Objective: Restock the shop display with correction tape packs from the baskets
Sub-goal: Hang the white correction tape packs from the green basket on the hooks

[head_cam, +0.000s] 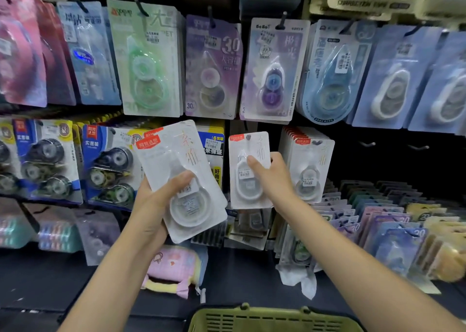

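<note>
My left hand (156, 200) grips a small stack of white correction tape packs (181, 170) with red corner labels, tilted to the left. In my right hand (272, 177) is a single white correction tape pack (248, 170), held upright in front of the display wall, thumb on its face. Just to its right hangs a row of the same white packs (309, 165) on a hook. The rim of a green basket (272, 319) shows at the bottom edge.
Many other correction tape packs hang in rows across the wall (214, 66). Two bare hooks (393, 145) stick out at the right. Slanted trays of packs (393, 220) fill the lower right. A pink pouch (171, 268) lies on the dark shelf below.
</note>
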Action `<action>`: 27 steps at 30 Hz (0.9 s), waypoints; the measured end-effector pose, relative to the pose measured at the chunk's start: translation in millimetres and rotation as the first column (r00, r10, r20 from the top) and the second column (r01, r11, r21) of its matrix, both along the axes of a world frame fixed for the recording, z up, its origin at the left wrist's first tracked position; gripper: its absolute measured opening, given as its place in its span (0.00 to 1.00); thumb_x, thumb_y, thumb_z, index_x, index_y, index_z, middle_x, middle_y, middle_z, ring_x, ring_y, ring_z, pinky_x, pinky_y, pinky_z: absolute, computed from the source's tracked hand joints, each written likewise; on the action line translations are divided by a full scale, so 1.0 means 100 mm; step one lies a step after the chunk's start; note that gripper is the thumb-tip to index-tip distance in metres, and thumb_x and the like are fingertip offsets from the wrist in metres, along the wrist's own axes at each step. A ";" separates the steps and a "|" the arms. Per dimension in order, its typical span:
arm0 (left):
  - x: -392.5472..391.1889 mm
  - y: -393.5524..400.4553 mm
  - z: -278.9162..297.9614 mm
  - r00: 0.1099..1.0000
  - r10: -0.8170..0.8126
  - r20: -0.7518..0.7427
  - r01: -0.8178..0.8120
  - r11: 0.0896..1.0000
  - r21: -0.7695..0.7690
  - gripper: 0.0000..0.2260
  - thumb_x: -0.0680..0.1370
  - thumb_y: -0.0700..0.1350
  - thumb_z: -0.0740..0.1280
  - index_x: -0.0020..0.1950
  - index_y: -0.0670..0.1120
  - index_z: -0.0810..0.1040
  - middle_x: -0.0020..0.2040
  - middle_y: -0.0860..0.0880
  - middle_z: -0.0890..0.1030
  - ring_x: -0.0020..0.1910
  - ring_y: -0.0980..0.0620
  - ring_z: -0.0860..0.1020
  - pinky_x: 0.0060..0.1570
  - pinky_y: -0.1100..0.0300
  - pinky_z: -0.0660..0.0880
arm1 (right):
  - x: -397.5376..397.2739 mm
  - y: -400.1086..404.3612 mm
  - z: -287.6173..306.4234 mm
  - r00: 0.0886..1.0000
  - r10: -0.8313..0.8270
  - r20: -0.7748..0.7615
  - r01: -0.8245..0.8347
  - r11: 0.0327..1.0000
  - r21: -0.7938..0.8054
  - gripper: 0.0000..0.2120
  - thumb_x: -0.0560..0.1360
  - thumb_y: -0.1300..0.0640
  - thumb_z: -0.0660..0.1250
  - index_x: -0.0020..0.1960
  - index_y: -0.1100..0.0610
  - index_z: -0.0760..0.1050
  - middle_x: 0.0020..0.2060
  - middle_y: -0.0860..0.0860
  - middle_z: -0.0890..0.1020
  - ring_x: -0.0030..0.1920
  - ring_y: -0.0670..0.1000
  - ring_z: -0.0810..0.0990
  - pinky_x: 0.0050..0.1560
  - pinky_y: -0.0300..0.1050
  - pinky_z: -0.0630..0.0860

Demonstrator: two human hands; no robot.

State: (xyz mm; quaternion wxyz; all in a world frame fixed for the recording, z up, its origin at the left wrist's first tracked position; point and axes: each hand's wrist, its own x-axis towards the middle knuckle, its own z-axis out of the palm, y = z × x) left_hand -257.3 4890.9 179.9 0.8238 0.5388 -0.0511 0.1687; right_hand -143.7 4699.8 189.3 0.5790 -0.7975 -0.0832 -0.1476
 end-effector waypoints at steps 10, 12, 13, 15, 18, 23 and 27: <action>0.11 -0.24 -0.08 0.996 -0.060 -0.064 0.060 0.998 -0.011 0.25 0.65 0.45 0.74 0.61 0.47 0.78 0.53 0.46 0.85 0.50 0.47 0.84 0.40 0.59 0.80 | -0.20 0.00 -0.10 0.959 -0.120 0.258 0.160 0.977 -0.139 0.20 0.78 0.44 0.59 0.63 0.57 0.66 0.58 0.53 0.74 0.58 0.51 0.73 0.56 0.44 0.70; 0.14 -0.31 -0.08 0.996 -0.049 -0.071 0.051 0.999 0.019 0.24 0.65 0.46 0.75 0.60 0.47 0.78 0.53 0.46 0.85 0.50 0.47 0.84 0.41 0.59 0.80 | -0.45 0.03 -0.10 0.950 0.021 0.311 0.013 0.994 -0.107 0.16 0.75 0.40 0.62 0.55 0.49 0.70 0.50 0.47 0.77 0.49 0.45 0.75 0.51 0.43 0.74; 0.15 -0.35 -0.09 0.996 -0.039 -0.079 0.042 0.999 0.035 0.24 0.65 0.46 0.75 0.60 0.47 0.78 0.53 0.46 0.85 0.50 0.47 0.84 0.42 0.59 0.80 | -0.58 0.07 -0.10 0.959 0.117 0.258 -0.083 0.987 -0.138 0.16 0.71 0.36 0.64 0.52 0.45 0.70 0.47 0.44 0.78 0.45 0.42 0.76 0.48 0.41 0.75; 0.16 -0.39 -0.10 0.995 -0.035 -0.096 0.039 0.998 0.041 0.25 0.66 0.49 0.77 0.61 0.47 0.78 0.53 0.46 0.85 0.51 0.47 0.84 0.46 0.56 0.81 | -0.75 0.13 -0.10 0.965 0.228 0.129 -0.206 0.964 -0.169 0.21 0.65 0.31 0.67 0.50 0.41 0.68 0.45 0.40 0.79 0.44 0.38 0.77 0.45 0.38 0.76; 0.14 -0.40 -0.09 0.992 -0.055 -0.115 0.059 0.998 0.034 0.28 0.67 0.58 0.73 0.63 0.48 0.76 0.55 0.47 0.84 0.53 0.47 0.83 0.48 0.54 0.80 | -0.77 0.11 -0.11 0.967 0.247 0.058 -0.239 0.964 -0.115 0.20 0.65 0.38 0.72 0.51 0.43 0.69 0.45 0.39 0.80 0.44 0.36 0.78 0.43 0.33 0.75; 0.15 -0.33 -0.10 0.986 -0.068 -0.150 0.083 0.992 0.092 0.28 0.66 0.55 0.73 0.64 0.50 0.74 0.56 0.48 0.84 0.54 0.47 0.83 0.52 0.48 0.79 | -0.64 -0.02 -0.13 0.972 0.234 0.018 -0.234 0.972 0.030 0.15 0.69 0.41 0.71 0.48 0.47 0.72 0.42 0.41 0.81 0.41 0.37 0.80 0.41 0.35 0.75; 0.15 -0.32 -0.12 0.993 -0.003 -0.116 0.017 0.992 0.123 0.25 0.65 0.52 0.75 0.61 0.52 0.76 0.54 0.51 0.85 0.51 0.52 0.84 0.46 0.57 0.79 | -0.53 -0.09 -0.12 0.978 0.210 0.009 -0.209 0.965 0.156 0.17 0.70 0.41 0.69 0.50 0.51 0.71 0.45 0.47 0.80 0.41 0.40 0.81 0.38 0.34 0.74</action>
